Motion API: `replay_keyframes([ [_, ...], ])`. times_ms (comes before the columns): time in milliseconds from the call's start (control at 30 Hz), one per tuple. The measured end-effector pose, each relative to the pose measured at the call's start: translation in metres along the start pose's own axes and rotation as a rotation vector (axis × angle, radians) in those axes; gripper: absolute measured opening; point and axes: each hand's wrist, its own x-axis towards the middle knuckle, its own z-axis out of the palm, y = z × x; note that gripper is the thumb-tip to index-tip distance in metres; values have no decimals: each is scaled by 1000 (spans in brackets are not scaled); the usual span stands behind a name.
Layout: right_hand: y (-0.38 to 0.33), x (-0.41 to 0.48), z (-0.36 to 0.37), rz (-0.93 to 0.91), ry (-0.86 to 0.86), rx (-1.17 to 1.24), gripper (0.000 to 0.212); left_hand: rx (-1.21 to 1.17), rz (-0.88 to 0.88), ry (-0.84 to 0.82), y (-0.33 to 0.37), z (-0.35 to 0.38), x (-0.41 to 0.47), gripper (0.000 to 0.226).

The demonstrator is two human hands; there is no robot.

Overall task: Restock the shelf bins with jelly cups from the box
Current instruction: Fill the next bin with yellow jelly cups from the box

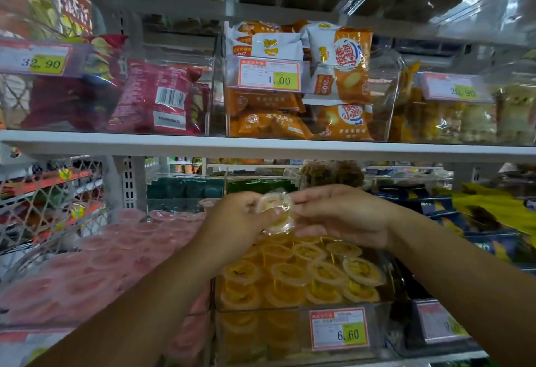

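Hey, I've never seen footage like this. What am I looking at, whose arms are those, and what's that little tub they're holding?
There is no machine here. A person wears a camera on their head, so this single picture looks forward and down along their own arms at a shop shelf. The left hand and right hand hold a small clear jelly cup with yellow filling between them. Just below it sits a clear shelf bin full of yellow jelly cups, with a price tag reading 6.60. To its left are pink jelly cups. The shelf above carries snack packets. The supply box is not in view.
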Motion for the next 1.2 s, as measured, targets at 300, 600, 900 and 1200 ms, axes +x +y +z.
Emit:
replay_keyframes([
  [300,14,9,-67,170,720,-438,8,771,268,-349,-13,13,25,44],
  [600,36,33,-69,296,710,-1024,20,848,231,-327,-38,6,30,22],
  [900,33,22,-64,275,519,-1233,30,807,222,-298,-30,9,31,43],
  [1200,38,7,-62,227,316,-1325,47,725,161,-304,-40,22,50,49],
])
